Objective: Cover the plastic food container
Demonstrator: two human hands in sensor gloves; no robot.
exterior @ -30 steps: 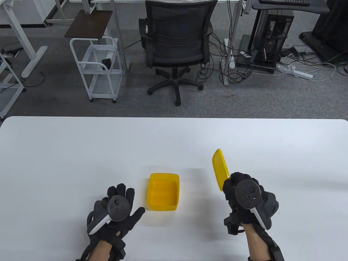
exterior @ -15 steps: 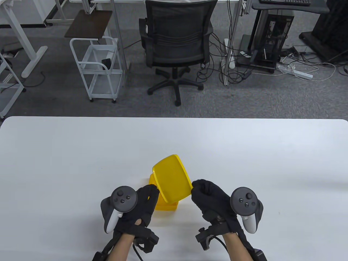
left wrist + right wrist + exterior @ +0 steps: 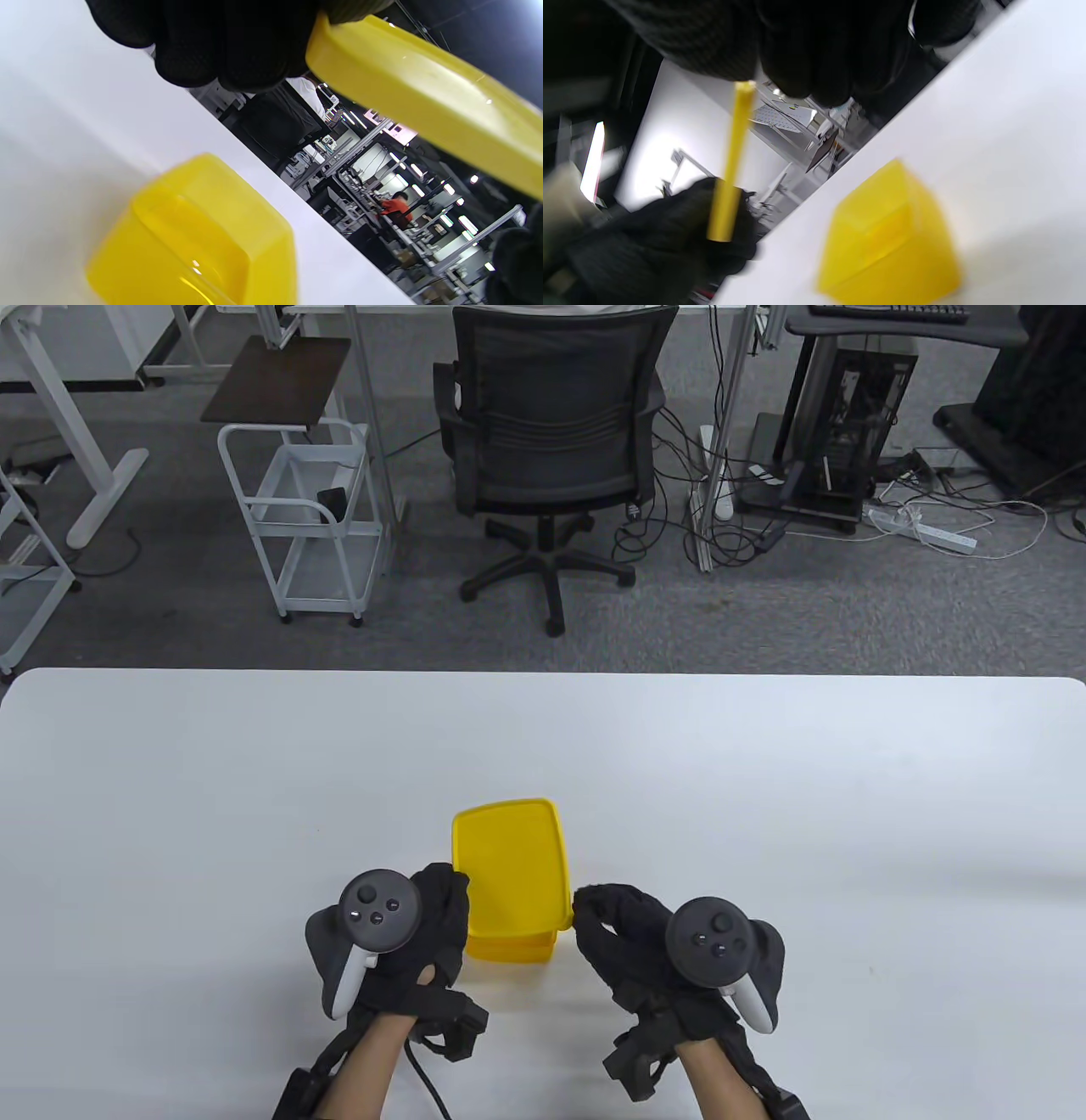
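While the thin, stiff yellow plastic lid (image 3: 509, 865) is hovering just above the open yellow plastic container (image 3: 199, 237) on the white worktop (image 3: 764, 780), we are pinching its opposite edges, left-hand fingers (image 3: 237, 46) and right-hand fingers (image 3: 823, 55) grasping lightly, judging it light and slippery.

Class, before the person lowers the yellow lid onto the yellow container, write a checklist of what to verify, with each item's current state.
1. Both hands hold the flat yellow plastic lid: ok; left hand grips its left edge, right hand its right edge.
2. Lid is above the open yellow plastic food container: ok in the table view.
3. Lid is clear of the rim: ok; the left wrist view shows a gap between lid and container.
4. Lid corners line up with the rim: cannot tell.
5. Container stands upright on the white table: ok.
6. Container is steadied: not ok; neither hand touches it.
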